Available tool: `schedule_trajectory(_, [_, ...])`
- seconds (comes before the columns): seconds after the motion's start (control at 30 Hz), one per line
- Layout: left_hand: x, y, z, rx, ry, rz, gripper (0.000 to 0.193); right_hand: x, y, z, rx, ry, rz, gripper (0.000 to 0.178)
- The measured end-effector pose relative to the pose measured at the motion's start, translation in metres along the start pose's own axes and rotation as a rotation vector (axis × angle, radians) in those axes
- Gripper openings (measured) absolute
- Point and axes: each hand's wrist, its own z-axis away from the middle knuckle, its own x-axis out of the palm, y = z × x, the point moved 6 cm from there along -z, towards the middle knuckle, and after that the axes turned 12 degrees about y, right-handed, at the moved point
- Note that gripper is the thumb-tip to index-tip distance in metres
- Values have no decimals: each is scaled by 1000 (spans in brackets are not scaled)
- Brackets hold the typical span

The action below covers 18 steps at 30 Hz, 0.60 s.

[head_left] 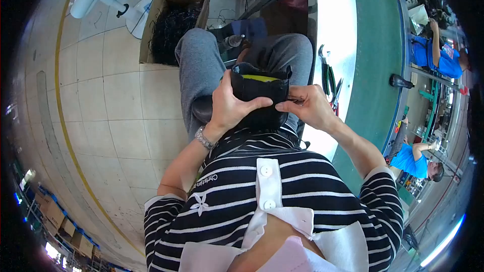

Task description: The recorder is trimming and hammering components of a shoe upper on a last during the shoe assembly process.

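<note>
**Two pinching thumbs on a black shoe upper [256, 92]: slip risk?**

So the piece (looks like a shoe upper to me) is up over the grey-trousered lap [200, 65]; can't tell whether it's resting there. Left hand [229, 104] has its grip wrapped round the left side, thumb pressed across the near face, other fingers mostly hidden. Right hand [313, 107] has thumb and forefinger pinched on the right edge, hardly any gap.

My worry: if that right pinch slides, the edge could spring loose and the yellow-green lining [259, 78] might bunch up. Lose both holds and it could tumble onto the tiled floor [121, 90]. Also, hand tools [330, 79] lie on the surface [339, 25] just right, so a careless right-arm swing could knock them.
</note>
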Motion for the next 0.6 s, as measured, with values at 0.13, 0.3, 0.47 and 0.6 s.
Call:
schedule_trajectory(0.13, [-3, 7, -13, 70, -16, -37, 80, -7, -18, -5, 59, 52, 93, 17])
schedule_trajectory(0.3, [6, 20, -24, -235, -255, 389, 66, -30, -54, 11, -116, 158, -134, 27])
schedule_trajectory(0.47, [40, -9, -27, -375, -437, 688, 65, -32, -56, 33, -336, 368, -31, 55])
schedule_trajectory(0.6, [53, -40, -16, -283, -344, 774, 86, -7, -29, 21, -206, 378, 115, 61])
